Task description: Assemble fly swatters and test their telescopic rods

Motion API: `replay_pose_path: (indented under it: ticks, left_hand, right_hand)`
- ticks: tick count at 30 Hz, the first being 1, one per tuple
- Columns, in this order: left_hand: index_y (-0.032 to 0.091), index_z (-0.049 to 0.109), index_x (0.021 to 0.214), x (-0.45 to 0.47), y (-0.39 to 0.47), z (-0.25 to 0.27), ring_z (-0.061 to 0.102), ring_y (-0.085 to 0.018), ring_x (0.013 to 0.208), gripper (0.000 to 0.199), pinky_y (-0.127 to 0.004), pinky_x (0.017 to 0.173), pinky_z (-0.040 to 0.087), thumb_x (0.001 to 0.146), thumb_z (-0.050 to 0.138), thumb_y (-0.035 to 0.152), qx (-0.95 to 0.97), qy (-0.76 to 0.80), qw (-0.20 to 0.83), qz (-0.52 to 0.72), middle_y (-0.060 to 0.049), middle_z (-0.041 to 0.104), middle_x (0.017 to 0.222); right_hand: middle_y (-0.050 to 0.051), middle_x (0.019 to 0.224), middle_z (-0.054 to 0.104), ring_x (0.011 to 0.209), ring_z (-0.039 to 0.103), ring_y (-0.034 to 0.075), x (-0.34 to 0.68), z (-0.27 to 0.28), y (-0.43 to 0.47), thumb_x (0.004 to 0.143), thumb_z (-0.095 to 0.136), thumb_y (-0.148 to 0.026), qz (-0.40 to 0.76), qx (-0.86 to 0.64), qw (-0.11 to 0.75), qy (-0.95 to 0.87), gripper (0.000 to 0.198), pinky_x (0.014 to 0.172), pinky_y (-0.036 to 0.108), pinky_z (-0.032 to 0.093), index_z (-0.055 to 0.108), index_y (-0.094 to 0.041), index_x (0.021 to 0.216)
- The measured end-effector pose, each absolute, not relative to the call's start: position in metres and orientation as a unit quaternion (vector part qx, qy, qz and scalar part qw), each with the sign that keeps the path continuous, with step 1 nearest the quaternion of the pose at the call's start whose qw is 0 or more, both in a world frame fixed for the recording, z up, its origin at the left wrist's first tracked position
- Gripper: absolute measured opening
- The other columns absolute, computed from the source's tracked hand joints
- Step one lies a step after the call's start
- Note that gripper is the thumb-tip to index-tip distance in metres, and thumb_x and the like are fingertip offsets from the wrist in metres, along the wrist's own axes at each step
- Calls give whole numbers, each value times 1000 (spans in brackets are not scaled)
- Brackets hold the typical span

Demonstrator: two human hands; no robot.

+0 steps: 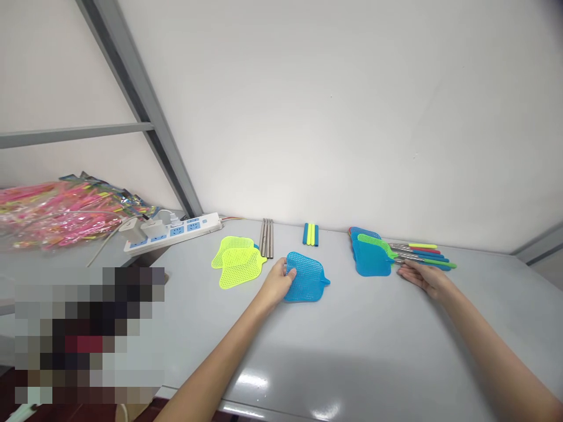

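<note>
My left hand point(280, 282) is closed on the left edge of a blue mesh fly swatter head point(307, 278), its narrow neck pointing right. To its left lie loose yellow swatter heads point(241, 268), with a bit of blue showing beneath. At the right, my right hand point(422, 278) is beside the necks of a pile of swatters, its fingers stretched and loosely apart. A blue swatter head point(373, 259) lies on top of that pile, over a green one point(373, 240). The pile's metal rods end in coloured handles point(433, 258), partly behind my hand.
Several metal rods point(266, 239) and short blue and yellow grip tubes point(311, 234) lie along the wall. A power strip point(176, 233) with plugged-in chargers stands at the left, near pink plastic-wrapped packages point(70, 214). A grey metal post point(145, 111) rises there. The lower left is pixelated.
</note>
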State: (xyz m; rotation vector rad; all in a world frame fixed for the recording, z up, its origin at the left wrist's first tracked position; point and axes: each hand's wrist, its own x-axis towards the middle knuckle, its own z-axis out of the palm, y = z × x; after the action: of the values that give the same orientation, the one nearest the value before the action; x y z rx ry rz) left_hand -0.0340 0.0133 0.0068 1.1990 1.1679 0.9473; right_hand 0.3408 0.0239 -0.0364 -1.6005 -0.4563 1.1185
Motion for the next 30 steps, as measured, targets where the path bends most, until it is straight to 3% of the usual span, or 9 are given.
replay_pose_path:
  ticks: [10, 18, 23, 30]
  left_hand:
    - [17, 50, 83, -37, 16, 5, 57, -16, 62, 17, -29, 59, 44, 68, 51, 24, 516, 517, 537, 421, -1, 60, 66]
    - [16, 54, 83, -52, 30, 9, 58, -19, 70, 19, -31, 64, 43, 67, 49, 25, 536, 557, 474, 421, -5, 63, 75]
    - [20, 55, 71, -89, 47, 15, 53, -27, 88, 12, -37, 77, 36, 63, 47, 23, 530, 659, 327, 422, -7, 62, 83]
    - [21, 47, 53, -130, 54, 16, 51, -35, 89, 18, -42, 73, 35, 66, 37, 27, 508, 758, 215, 349, -16, 61, 80]
  right_hand:
    - [9, 57, 63, 53, 62, 16, 338, -36, 21, 68, 59, -11, 453, -678, 541, -206, 3, 49, 19, 54, 58, -9, 67]
    - [4, 50, 58, 39, 52, 8, 297, -9, -2, 67, 62, -24, 417, -664, 552, -284, 13, 34, 14, 44, 59, -12, 63]
    - [2, 51, 56, 41, 51, 9, 223, 11, -11, 67, 59, -33, 539, -602, 457, -372, 21, 37, 17, 42, 57, -12, 63]
    - [0, 56, 57, 44, 54, 8, 109, -3, 39, 71, 55, -28, 676, -484, 344, -435, 15, 42, 19, 45, 55, -15, 77]
